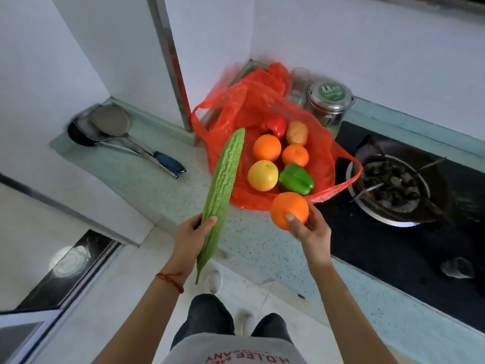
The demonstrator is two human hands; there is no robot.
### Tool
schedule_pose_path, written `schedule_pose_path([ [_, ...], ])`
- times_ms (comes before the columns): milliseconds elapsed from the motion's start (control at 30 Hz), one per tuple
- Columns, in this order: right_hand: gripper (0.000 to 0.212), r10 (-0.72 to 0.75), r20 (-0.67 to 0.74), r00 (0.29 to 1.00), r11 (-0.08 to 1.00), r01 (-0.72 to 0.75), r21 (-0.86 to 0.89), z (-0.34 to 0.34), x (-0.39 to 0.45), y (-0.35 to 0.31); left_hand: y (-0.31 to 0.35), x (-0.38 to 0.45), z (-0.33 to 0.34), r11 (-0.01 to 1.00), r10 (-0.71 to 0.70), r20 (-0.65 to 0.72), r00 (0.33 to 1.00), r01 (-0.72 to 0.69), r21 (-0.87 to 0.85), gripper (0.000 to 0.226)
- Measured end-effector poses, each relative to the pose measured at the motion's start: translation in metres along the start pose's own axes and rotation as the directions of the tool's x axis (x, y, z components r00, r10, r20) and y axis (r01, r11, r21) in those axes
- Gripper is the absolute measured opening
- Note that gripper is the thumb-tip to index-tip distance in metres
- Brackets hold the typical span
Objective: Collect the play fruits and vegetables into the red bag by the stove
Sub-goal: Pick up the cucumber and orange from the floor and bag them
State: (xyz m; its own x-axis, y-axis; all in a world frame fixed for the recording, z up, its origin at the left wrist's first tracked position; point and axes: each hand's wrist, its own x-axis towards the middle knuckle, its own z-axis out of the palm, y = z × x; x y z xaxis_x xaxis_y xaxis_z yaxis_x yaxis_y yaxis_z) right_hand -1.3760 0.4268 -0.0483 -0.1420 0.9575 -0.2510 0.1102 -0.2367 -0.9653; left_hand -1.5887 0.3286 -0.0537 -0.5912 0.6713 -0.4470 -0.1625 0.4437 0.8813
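Note:
The red plastic bag (pixel 244 106) lies open on the speckled counter beside the stove. Inside it I see a red pepper (pixel 275 125), a potato (pixel 297 132), two oranges (pixel 267 147), a yellow fruit (pixel 263 175) and a green pepper (pixel 296 179). My left hand (pixel 190 236) grips a long green bitter gourd (pixel 222 190) near its lower end; its tip reaches over the bag's left edge. My right hand (pixel 309 227) holds another orange (pixel 289 210) just in front of the bag's near edge.
A black gas stove (pixel 393 248) with a burner (pixel 391 187) sits right of the bag. A steel canister (pixel 329 102) and a glass (pixel 299 84) stand behind the bag. Ladles (pixel 112 127) lie on the counter at left. Another glass (pixel 458 267) rests on the stove's near right.

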Motion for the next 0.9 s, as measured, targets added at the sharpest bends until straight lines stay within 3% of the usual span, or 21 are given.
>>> schedule_pose_path([
  [100, 0.075, 0.000, -0.096, 0.995, 1.000, 0.002, 0.019, 0.011, 0.018, -0.006, 0.021, 0.043, 0.008, 1.000, -0.004, 0.043, 0.999, 0.003, 0.018, 0.018],
  [300, 0.056, -0.046, -0.212, 0.976, 0.999, 0.049, 0.011, 0.038, 0.056, -0.030, 0.063, 0.117, 0.025, 0.998, 0.030, 0.116, 0.993, -0.037, 0.059, 0.022],
  [433, 0.066, -0.049, -0.277, 0.960, 0.997, 0.065, 0.052, 0.051, 0.072, -0.039, 0.076, 0.147, 0.036, 0.993, 0.054, 0.181, 0.982, -0.073, 0.097, 0.023],
  [900, 0.074, -0.094, -0.241, 0.966, 0.994, 0.077, -0.079, 0.039, 0.119, -0.052, 0.081, 0.191, 0.084, 0.966, 0.040, 0.152, 0.988, -0.077, 0.247, 0.033],
])
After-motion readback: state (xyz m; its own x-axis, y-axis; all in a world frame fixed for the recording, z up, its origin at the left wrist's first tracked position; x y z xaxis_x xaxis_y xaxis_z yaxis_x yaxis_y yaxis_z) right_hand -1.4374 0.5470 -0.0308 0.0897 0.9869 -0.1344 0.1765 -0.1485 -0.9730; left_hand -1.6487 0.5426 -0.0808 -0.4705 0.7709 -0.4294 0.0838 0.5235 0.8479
